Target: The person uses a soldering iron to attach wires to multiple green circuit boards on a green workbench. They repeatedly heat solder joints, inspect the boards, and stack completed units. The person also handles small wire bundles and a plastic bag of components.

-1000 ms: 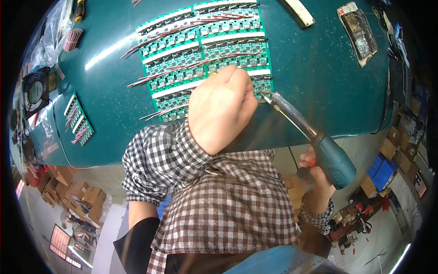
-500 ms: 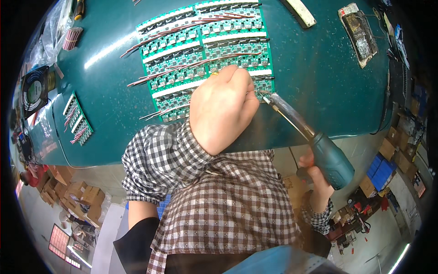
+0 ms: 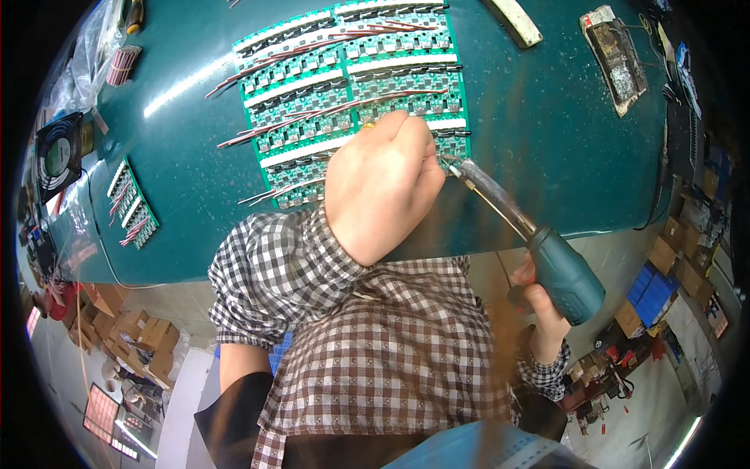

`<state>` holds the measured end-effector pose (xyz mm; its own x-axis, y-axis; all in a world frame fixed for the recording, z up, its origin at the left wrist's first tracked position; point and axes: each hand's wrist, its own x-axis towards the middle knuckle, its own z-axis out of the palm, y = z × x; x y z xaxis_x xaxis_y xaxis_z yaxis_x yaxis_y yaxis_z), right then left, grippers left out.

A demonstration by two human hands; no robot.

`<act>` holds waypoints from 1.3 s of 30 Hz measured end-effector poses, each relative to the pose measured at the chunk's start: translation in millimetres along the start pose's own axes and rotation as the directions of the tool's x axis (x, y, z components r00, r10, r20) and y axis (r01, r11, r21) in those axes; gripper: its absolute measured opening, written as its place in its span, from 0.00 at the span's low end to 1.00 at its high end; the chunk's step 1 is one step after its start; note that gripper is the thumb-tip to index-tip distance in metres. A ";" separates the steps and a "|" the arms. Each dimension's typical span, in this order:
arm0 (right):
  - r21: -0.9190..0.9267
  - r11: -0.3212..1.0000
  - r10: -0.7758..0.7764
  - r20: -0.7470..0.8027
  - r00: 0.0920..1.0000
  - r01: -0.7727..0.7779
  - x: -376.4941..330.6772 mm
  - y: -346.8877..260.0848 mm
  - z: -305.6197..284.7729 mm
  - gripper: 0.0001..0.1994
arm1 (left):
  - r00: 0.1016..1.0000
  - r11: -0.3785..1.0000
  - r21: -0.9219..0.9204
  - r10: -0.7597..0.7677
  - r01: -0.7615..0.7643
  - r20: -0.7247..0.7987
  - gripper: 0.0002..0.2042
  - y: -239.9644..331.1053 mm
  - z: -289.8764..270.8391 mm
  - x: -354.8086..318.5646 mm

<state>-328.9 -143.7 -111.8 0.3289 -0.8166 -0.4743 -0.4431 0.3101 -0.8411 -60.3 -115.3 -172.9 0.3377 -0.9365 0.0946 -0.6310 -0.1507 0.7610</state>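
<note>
well, my right grip [image 3: 545, 306] clamps a soldering iron [image 3: 569, 273]; my left grip [image 3: 383, 187] is over circuit boards [image 3: 402, 80], its hold i can't tell.

The person wears black-and-white gingham sleeves [image 3: 273, 270], a brown-and-white checked apron [image 3: 383, 359] and a gold-coloured ring [image 3: 368, 125].

Circuit boards [image 3: 379, 81] partly covered, left fingers [image 3: 418, 148] partly hidden, screwdriver [image 3: 135, 16] cropped

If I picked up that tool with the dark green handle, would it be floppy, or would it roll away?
The tool is probably stiff, not floppy: its metal tube looks straight. It may feel heavier at the back, where the handle is much thicker. It might roll if pushed, since the handle looks rounded.
</note>
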 end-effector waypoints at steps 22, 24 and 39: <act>-0.006 0.998 -0.055 0.011 0.998 0.055 3.0 1.3 0.9 0.31 | 1.000 1.000 0.010 -0.001 0.001 -0.010 0.07 -0.5 0.2 0.0; 0.008 0.998 -0.057 -0.012 0.998 0.058 1.3 0.1 1.9 0.31 | 1.000 1.000 0.015 0.001 0.000 -0.008 0.07 -0.4 1.6 -0.1; 0.019 0.999 -0.037 -0.009 0.999 0.037 0.4 -6.5 2.1 0.32 | 1.000 1.000 0.018 -0.008 0.008 -0.003 0.06 0.6 0.5 0.5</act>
<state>-324.2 -145.0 -107.1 0.3376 -0.8320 -0.4402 -0.4148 0.2883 -0.8630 -60.9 -116.0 -172.7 0.3443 -0.9345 0.0904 -0.6406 -0.1634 0.7503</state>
